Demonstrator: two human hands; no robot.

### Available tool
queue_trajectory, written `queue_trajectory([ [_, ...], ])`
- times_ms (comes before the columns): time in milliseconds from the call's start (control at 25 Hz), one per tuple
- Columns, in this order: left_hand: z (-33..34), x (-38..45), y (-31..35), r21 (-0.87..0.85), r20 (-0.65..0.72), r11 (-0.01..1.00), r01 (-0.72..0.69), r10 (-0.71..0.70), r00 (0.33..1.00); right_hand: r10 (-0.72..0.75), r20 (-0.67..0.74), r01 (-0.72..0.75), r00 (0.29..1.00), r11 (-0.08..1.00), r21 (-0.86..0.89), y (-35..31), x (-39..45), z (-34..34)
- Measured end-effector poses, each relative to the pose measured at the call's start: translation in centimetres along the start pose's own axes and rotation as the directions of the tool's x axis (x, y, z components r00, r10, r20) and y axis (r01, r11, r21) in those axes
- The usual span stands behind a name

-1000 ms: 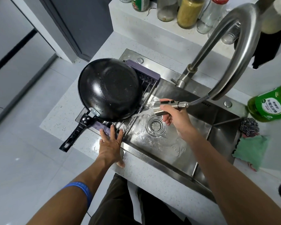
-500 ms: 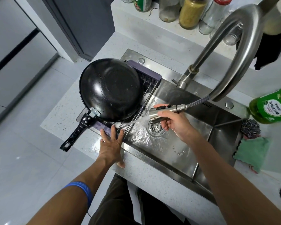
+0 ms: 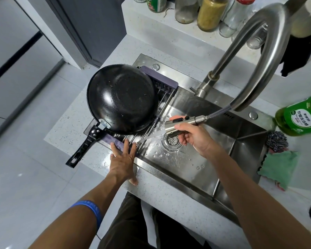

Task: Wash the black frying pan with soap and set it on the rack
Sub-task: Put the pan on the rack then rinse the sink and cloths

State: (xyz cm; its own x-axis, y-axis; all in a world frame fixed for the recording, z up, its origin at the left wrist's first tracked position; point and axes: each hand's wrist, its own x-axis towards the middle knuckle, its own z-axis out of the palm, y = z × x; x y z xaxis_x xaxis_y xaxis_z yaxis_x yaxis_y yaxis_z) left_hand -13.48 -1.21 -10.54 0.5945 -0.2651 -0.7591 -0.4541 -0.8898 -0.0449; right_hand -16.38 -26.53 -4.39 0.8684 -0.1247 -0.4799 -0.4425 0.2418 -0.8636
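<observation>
Pan: the black frying pan (image 3: pixel 121 97) sits on the rack (image 3: pixel 166 87), tilted, its wet inside facing up; the rack spans the left end of the sink (image 3: pixel 192 169).
Pan handle: the black handle (image 3: pixel 83 147) sticks out past the sink's left front corner, over the white counter (image 3: pixel 65 126).
Left hand: the left hand (image 3: pixel 122 157) lies flat at the sink's front left rim, fingers straight and spread, fingertips on the rack's purple front bar, holding nothing.
Right hand: the right hand (image 3: pixel 192 134) grips the pull-out spray head (image 3: pixel 180 124) above the sink's drain (image 3: pixel 172 141), fingers curled round it.
Water: a jet (image 3: pixel 149 137) runs from the spray head toward the rack's wires, just beside the left fingertips; the sink floor is wet.
Faucet: the arched steel faucet (image 3: pixel 269 51) rises from the sink's back rim, its hose leading to the spray head.
Soap: a green soap bottle (image 3: pixel 300 115) is at the sink's right end.
Scrubbers: a steel scourer (image 3: pixel 276 141) and a green cloth (image 3: pixel 278 168) rest at the sink's right rim.
Jars: several jars (image 3: pixel 210 13) stand on the ledge behind the sink.
</observation>
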Motion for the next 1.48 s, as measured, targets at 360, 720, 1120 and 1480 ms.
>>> queue_trajectory([
  [360,0.0,0.0,0.0,0.019,-0.005,1.0,-0.002,0.002,1.0,0.01,0.019,-0.01,1.0,1.0,-0.006,0.1,0.0,-0.2],
  [720,0.0,0.1,-0.1,-0.002,-0.002,1.0,-0.005,0.005,1.0,-0.062,-0.34,0.044,0.938,0.997,-0.061,-1.2,2.2,-0.7],
  [1120,0.1,0.1,-0.1,0.027,0.0,1.0,-0.003,0.003,1.0,-0.116,-0.429,0.045,0.896,0.984,-0.173,-2.2,2.7,-0.5],
  [1480,-0.1,0.1,0.1,0.028,-0.01,1.0,-0.007,0.007,1.0,-0.159,-0.521,-0.134,0.839,0.867,-0.48,-2.4,-1.7,-7.8],
])
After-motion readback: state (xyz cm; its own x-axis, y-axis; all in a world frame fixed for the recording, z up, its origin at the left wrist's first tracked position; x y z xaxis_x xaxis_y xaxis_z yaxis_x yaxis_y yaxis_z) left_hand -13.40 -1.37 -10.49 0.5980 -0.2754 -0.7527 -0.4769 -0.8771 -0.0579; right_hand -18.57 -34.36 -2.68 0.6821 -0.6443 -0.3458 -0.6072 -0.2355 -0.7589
